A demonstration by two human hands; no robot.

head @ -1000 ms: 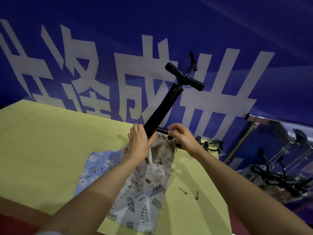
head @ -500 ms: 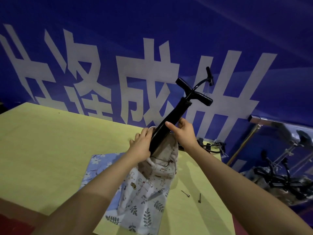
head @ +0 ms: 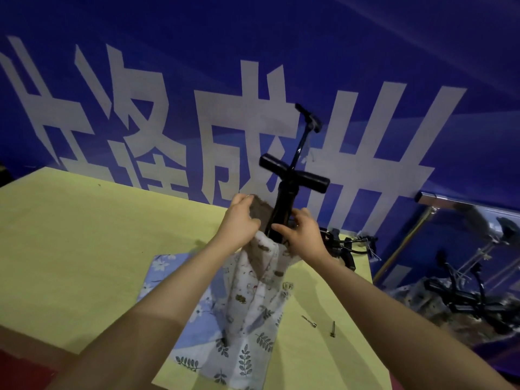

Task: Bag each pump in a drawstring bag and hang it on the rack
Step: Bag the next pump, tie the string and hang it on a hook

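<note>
The pump (head: 284, 204) stands tilted, its lower body already inside the printed drawstring bag (head: 253, 299), while its T-handle and the hose above still stick out well clear of the bag's mouth. The bag rises from the yellow counter (head: 84, 249), its lower end lying over a blue flowered cloth (head: 163, 277).

The chief risk, as I judge it, is the crossbar: it looks wider than the gathered mouth, so if the fabric is pulled upward without being spread, the hem may catch under one end of the handle and bunch there. The loose hose could also snag the mouth or stay outside when the string is drawn. And since the pump leans and only the hands steady it, easing either grip could let it tip toward the far wall.

The left hand (head: 239, 220) reaches forward from the near left, forearm extended, its fingers curled over the left edge of the bag's mouth and holding the fabric up. The right hand (head: 301, 235) comes in from the near right, fingers wrapped round the pump's barrel at the rim, seemingly with the cloth gathered against it; exactly how much cloth it pinches I cannot tell.

Two small metal pins (head: 320, 325) lie on the counter to the right of the bag. Other pumps (head: 464, 294) lie in a heap farther right, below the rack (head: 439, 199).
</note>
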